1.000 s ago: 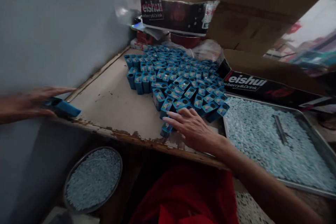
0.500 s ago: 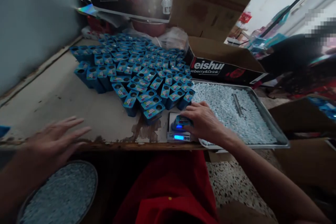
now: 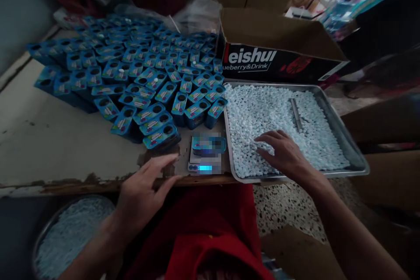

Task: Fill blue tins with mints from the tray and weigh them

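Observation:
A small blue container (image 3: 207, 144) lies on a compact digital scale (image 3: 194, 159) with a lit display, near the table's front edge. To the left of the scale, my left hand (image 3: 146, 186) is empty, its thumb and fingers apart. My right hand (image 3: 285, 153) hangs over the metal tray (image 3: 359, 164) of pale blue-white pellets (image 3: 249, 118), fingers slightly curled and apart at the pellets' surface; nothing shows between them. Many blue containers with round holes in their tops (image 3: 157, 135) stand packed together behind the scale.
A flat metal strip (image 3: 295, 113) rests on the pellets. Behind the tray is an open black-printed cardboard box (image 3: 282, 63). A round basin (image 3: 37, 238) of similar pellets sits below the table at left. A person in dark clothing (image 3: 387, 22) is at the right.
My right hand has let go of the container on the scale and moved right over the tray. My left hand has come right, close to the scale. The view has tilted down.

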